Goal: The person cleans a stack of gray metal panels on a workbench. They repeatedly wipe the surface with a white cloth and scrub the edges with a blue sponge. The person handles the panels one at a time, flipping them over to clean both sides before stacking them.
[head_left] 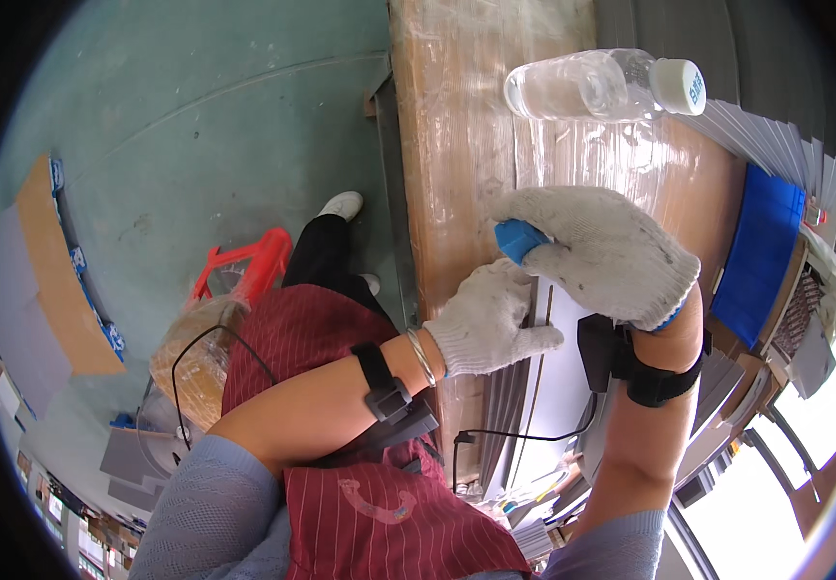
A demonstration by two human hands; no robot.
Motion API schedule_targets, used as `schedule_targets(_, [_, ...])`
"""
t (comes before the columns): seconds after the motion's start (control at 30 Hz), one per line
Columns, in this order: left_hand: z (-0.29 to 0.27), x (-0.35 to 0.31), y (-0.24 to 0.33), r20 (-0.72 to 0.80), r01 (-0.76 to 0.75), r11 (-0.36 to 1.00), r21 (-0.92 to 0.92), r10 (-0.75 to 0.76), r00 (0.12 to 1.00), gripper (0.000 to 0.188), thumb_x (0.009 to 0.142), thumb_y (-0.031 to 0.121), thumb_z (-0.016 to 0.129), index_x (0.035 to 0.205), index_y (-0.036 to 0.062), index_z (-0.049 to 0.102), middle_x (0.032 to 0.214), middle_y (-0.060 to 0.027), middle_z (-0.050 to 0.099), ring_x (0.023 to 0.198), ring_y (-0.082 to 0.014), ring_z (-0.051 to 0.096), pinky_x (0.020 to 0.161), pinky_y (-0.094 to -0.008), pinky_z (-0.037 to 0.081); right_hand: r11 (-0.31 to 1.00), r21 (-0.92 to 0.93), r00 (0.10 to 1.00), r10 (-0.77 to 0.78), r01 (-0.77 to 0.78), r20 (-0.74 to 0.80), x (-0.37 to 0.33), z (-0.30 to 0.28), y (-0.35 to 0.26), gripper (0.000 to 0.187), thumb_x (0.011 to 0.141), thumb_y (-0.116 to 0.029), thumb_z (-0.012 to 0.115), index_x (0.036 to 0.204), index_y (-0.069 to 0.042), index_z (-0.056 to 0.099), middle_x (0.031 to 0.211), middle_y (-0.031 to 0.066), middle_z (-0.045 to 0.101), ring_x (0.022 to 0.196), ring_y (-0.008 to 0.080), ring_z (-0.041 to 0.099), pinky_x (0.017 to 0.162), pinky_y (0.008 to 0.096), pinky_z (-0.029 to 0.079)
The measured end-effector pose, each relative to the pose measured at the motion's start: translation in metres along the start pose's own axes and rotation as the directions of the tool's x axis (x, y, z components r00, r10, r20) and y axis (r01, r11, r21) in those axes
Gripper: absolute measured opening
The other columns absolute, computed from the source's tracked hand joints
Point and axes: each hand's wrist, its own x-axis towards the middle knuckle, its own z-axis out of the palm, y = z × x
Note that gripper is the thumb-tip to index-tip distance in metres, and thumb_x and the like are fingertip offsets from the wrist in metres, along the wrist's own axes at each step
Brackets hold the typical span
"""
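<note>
My right hand (601, 246) wears a knitted white glove with grey smudges. It is closed around a blue angular piece (519, 240), whose faceted end sticks out past the thumb; the rest is hidden in the glove. Just below and to the left, my left hand (490, 319), gloved alike, lies at the edge of a long white panel (551, 382). Its thumb stands apart from the fingers, and nothing shows in its grip. Beyond both hands a clear plastic bottle (582, 87) with a white cap lies on its side on a film-wrapped brown surface (461, 145).
Grey panels (505, 416) stand below the left hand. A blue sheet (758, 253) and stacked grey strips (776, 140) lie to the right. On the green floor (234, 106) are a red plastic frame (255, 266), a wrapped carton (190, 353) and cardboard (65, 280). Black cables (524, 437) hang near my arms.
</note>
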Motion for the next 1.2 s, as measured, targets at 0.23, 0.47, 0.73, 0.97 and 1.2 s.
schedule_targets(0.23, [-0.001,0.000,0.000,0.011,0.002,0.999,0.048,-0.003,1.000,0.044,0.084,0.040,0.074,0.116,0.0095,0.074,0.133,-0.0165,0.061,0.125,-0.0386,0.054,0.110,-0.0479,0.040,0.997,0.062,0.999,0.035,-0.037,0.023,0.001,-0.002,-0.005,0.043,0.079,-0.007,0.067,0.122,-0.009,0.069,0.104,0.0187,0.071,0.093,0.0349,0.069,0.086,0.0404,0.056])
schedule_targets(0.47, [0.008,0.001,-0.005,-0.182,-0.178,0.981,0.079,0.190,0.965,0.044,0.082,0.038,0.080,0.114,0.0082,0.073,0.131,-0.0170,0.061,0.121,-0.0417,0.056,0.106,-0.0493,0.044,0.984,0.093,0.954,0.171,-0.153,-0.245,-0.019,-0.006,-0.011,0.045,0.079,-0.005,0.070,0.124,-0.006,0.067,0.099,0.0162,0.071,0.086,0.0284,0.070,0.080,0.0372,0.056])
schedule_targets(0.73, [0.007,0.004,-0.010,-0.064,-0.144,0.989,0.037,0.147,0.987,0.053,0.085,0.041,0.074,0.125,0.0072,0.066,0.127,-0.0169,0.060,0.122,-0.0400,0.054,0.107,-0.0497,0.042,0.950,0.227,0.842,0.298,-0.215,-0.450,-0.055,0.030,-0.028,0.046,0.078,-0.008,0.074,0.123,-0.005,0.067,0.104,0.0164,0.072,0.091,0.0320,0.071,0.081,0.0395,0.057])
schedule_targets(0.97, [0.008,0.001,-0.006,-0.120,-0.088,0.981,0.172,0.109,0.987,0.057,0.086,0.045,0.072,0.128,0.0067,0.065,0.128,-0.0173,0.059,0.124,-0.0387,0.053,0.107,-0.0488,0.042,0.883,0.348,0.738,0.458,-0.314,-0.496,-0.068,0.039,-0.018,0.046,0.077,-0.007,0.076,0.122,-0.008,0.067,0.104,0.0136,0.073,0.091,0.0305,0.072,0.080,0.0389,0.057])
schedule_targets(1.2, [0.014,-0.005,-0.017,0.095,0.145,0.926,0.350,-0.189,0.977,0.055,0.084,0.043,0.075,0.124,0.0073,0.064,0.127,-0.0170,0.060,0.119,-0.0397,0.056,0.104,-0.0487,0.045,0.984,0.124,0.796,0.179,-0.131,-0.578,-0.054,0.046,-0.036,0.047,0.075,-0.008,0.079,0.121,-0.008,0.069,0.103,0.0150,0.073,0.091,0.0345,0.071,0.080,0.0401,0.057])
